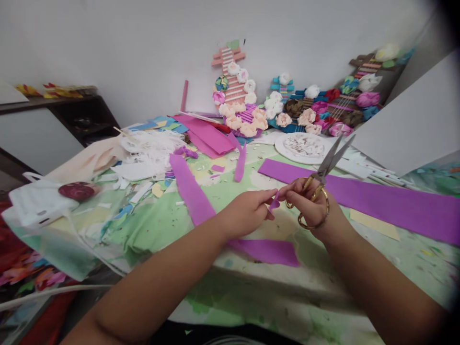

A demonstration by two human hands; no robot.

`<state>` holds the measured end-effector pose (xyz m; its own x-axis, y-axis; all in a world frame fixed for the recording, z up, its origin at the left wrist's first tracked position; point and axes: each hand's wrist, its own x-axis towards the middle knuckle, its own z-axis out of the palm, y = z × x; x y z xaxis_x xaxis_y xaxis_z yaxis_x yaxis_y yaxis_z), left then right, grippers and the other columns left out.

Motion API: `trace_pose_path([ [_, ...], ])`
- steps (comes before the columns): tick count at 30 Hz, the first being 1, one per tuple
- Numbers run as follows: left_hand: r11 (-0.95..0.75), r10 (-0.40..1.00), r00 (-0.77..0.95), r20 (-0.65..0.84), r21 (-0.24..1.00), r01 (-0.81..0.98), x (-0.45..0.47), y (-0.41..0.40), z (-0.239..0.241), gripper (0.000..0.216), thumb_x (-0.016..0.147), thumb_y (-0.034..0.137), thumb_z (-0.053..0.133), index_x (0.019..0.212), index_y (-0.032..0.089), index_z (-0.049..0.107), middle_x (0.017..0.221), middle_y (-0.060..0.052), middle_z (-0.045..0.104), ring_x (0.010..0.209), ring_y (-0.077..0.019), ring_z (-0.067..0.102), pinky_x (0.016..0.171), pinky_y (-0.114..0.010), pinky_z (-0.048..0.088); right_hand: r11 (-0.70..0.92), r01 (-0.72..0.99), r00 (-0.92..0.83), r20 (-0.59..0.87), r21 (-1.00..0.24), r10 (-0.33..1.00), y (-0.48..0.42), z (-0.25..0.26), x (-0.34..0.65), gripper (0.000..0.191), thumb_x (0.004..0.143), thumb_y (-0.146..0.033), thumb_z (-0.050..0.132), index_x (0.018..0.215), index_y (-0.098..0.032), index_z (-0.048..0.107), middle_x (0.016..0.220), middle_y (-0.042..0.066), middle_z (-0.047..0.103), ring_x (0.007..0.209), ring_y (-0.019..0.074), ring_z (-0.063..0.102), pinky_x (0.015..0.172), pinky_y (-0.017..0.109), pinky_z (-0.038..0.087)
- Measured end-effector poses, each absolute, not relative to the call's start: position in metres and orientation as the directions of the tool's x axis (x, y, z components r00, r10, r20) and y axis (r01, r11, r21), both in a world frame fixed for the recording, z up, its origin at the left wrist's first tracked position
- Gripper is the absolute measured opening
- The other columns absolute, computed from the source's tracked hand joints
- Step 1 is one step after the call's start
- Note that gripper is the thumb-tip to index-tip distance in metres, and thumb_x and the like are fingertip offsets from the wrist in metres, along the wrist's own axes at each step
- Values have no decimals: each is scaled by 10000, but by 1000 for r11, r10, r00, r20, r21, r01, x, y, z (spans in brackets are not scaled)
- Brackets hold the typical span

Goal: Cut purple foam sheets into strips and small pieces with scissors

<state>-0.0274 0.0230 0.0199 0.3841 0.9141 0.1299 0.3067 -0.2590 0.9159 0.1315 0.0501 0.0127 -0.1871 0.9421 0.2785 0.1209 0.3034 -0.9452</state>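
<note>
My left hand (pixel 247 211) pinches a small purple foam piece (pixel 274 203) above the table. My right hand (pixel 311 203) touches the same piece with its fingertips and holds gold-handled scissors (pixel 323 177), blades pointing up and to the right. A long purple foam strip (pixel 190 191) runs under my left forearm and ends in a wider purple piece (pixel 273 251) near the table's front edge. A broad purple foam band (pixel 388 201) lies to the right of my right hand.
The table has a green patterned cloth (pixel 151 225). Foam-flower guitar decorations (pixel 240 105) lean on the wall. A white plate (pixel 304 146), white scraps (pixel 151 148), pink sheets (pixel 208 134) and a white board (pixel 413 124) surround the work spot.
</note>
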Motion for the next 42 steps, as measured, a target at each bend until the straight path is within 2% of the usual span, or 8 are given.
trace_pose_path([
  [10,-477,878,318,358,713,514,-29,26,14,303,745,290,499,1033,241,577,879,-39,625,754,-165,547,685,-271,396,304,129,-318,251,-944,914,57,-2,135,197,660,-284,548,630,-211,366,682,-13,528,587,123,490,566,292,396],
  [15,-467,883,243,403,691,551,-28,28,20,189,668,320,592,811,200,624,858,-45,547,843,-178,494,759,-306,387,259,91,-342,214,-962,915,55,1,136,172,667,-286,555,648,-204,405,628,-22,521,526,108,471,522,270,378],
  [18,-345,938,161,305,835,428,-29,28,24,120,641,291,616,686,179,613,821,-33,558,829,-169,493,754,-309,384,241,148,-325,183,-959,928,55,1,136,207,660,-339,573,653,-198,421,588,-16,525,523,123,495,519,275,381],
  [21,-69,996,63,65,995,71,-32,30,24,185,635,330,627,714,163,621,737,-21,578,700,-125,502,663,-275,387,251,249,-300,172,-935,938,53,3,136,235,664,-396,559,668,-203,425,552,-22,517,531,137,508,519,274,382],
  [24,57,998,8,-56,966,-252,-34,34,19,244,590,336,673,739,150,621,689,-9,569,594,-71,457,599,-238,358,289,490,-294,156,-822,943,47,9,134,274,703,-463,498,658,-211,400,499,-49,437,469,109,425,468,248,325],
  [28,55,998,12,-56,879,-473,-33,37,16,234,615,310,661,761,134,609,664,-6,562,555,-51,443,607,-231,359,314,780,-309,103,-541,945,36,18,127,342,739,-542,387,652,-213,368,550,-28,449,494,119,410,472,248,292],
  [32,58,998,15,-59,870,-489,-30,36,17,174,627,256,651,733,135,583,684,-3,555,637,-73,488,629,-226,367,313,863,-316,58,-398,947,30,21,118,363,747,-566,342,680,-211,379,587,0,501,518,140,447,481,250,281],
  [42,63,997,-9,-74,900,-430,-28,35,16,199,582,201,674,660,162,496,618,41,512,601,-70,489,609,-223,373,327,863,-335,49,-386,941,27,15,114,394,748,-595,310,669,-213,366,580,5,500,498,138,442,474,247,270],
])
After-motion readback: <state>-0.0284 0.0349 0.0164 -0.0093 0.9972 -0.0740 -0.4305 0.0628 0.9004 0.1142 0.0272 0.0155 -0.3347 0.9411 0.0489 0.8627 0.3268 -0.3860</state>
